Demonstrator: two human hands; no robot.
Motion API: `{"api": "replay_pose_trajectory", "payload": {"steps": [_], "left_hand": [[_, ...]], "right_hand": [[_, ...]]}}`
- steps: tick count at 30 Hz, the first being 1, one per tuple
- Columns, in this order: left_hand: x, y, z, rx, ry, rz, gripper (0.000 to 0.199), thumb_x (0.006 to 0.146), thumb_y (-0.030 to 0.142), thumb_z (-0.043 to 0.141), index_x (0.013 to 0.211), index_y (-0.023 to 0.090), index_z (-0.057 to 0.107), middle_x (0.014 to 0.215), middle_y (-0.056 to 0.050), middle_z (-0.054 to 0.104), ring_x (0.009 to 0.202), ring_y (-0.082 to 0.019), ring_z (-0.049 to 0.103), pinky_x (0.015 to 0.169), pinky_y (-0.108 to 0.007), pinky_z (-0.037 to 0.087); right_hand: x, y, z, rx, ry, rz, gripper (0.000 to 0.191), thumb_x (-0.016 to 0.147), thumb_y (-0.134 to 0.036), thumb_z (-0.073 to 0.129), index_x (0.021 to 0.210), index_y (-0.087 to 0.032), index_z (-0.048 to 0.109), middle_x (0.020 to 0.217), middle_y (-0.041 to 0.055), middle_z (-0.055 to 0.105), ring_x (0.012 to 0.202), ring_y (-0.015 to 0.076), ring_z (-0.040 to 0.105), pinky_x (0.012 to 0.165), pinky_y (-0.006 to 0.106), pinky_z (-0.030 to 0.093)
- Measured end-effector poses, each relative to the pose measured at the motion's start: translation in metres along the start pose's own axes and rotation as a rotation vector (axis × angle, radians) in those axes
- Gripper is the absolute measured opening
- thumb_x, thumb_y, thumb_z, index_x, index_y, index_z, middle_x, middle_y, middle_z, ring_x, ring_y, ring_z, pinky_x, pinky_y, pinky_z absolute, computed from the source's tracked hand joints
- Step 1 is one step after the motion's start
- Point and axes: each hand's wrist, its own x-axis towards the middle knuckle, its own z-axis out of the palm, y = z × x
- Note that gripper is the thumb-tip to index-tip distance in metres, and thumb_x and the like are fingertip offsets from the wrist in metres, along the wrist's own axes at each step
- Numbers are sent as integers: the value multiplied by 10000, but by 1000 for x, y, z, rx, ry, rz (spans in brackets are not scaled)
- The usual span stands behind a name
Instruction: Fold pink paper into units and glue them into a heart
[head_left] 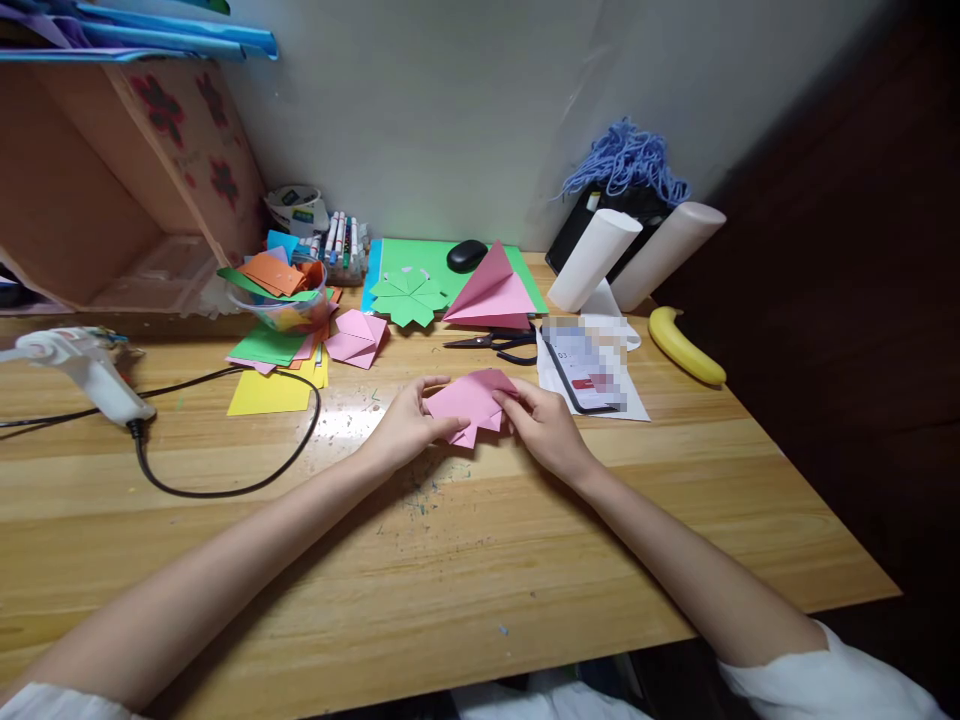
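Between both hands, just above the wooden table, is a pink paper cutout (474, 405) with folds and notched edges. My left hand (411, 422) pinches its left side, thumb on top. The right edge is gripped by my right hand (541, 425), thumb and fingers together. Behind the paper lie black-handled scissors (495, 343). A larger folded pink sheet (495, 292) and a green paper flower (409, 298) rest farther back. Left of these is another folded pink paper (358, 338).
A white glue gun (90, 370) with a looping black cord lies at left. Coloured paper fills a plastic bowl (281, 310). A phone (589, 368) and a banana (686, 345) lie at right, before white paper rolls (596, 260). Paper scraps dot the table (450, 600).
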Motion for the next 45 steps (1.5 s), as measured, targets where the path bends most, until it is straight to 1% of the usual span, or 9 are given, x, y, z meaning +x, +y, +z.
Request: {"api": "replay_pose_trajectory", "payload": {"steps": [3,5,8,11,15,18,23,33,45], "left_hand": [[1,-1,0,35,-98,36,412,664,267,662,1033,113,561,867,-83,638,683,-140,584,608,-260,468],[2,-1,-3,19,-156,29,260,723,313,602,869,98,620,797,-72,641,668,-131,569,615,-249,452],[3,0,-6,-99,-174,2,279,758,332,566,870,86,633,832,-93,652,703,-136,574,663,-258,446],[2,3,-7,-166,-168,-29,319,744,335,589,913,68,635,879,-121,658,733,-155,588,709,-291,449],[0,5,-5,-118,-165,-53,306,721,319,618,855,47,652,840,-133,663,688,-149,592,699,-299,451],[-1,7,-4,-99,-167,-56,270,716,306,624,796,50,659,770,-119,662,638,-133,584,671,-288,454],[0,6,-5,-84,-166,-48,269,724,308,618,814,58,663,789,-124,661,661,-138,591,684,-296,463],[4,-1,-9,-52,-181,-53,266,698,321,645,749,60,665,716,-99,654,615,-128,578,640,-273,459],[5,0,-11,-28,-167,-111,344,683,375,653,810,55,674,720,-93,656,635,-135,578,667,-285,454]], "right_hand": [[0,0,-1,-46,10,-67,263,840,-232,419,1044,-212,583,1021,47,628,934,191,564,821,321,422],[1,0,-1,28,-14,-15,233,831,-272,450,1004,-199,588,937,50,637,844,186,583,752,311,451],[3,-2,1,249,-82,103,258,790,-352,522,969,-173,574,814,40,623,658,152,575,590,266,471],[3,-5,2,313,-74,118,258,786,-370,529,912,-157,601,777,35,622,649,147,573,596,256,475],[-1,-3,2,90,-3,9,287,843,-333,446,1004,-178,625,944,57,657,865,208,600,747,309,480],[-2,3,0,-190,-11,-191,387,876,-215,369,1250,-246,466,1185,44,570,1039,204,549,877,338,439],[1,9,-4,-546,-114,-466,503,886,-113,303,1373,-227,246,1235,71,529,1083,187,512,913,348,424],[1,5,-5,-884,-202,-567,450,889,-117,319,1338,-147,328,1194,103,555,1031,214,526,822,332,467],[1,3,-5,-1012,-177,-667,413,892,-126,341,1300,-152,393,1044,106,610,887,191,549,660,281,478]]}}
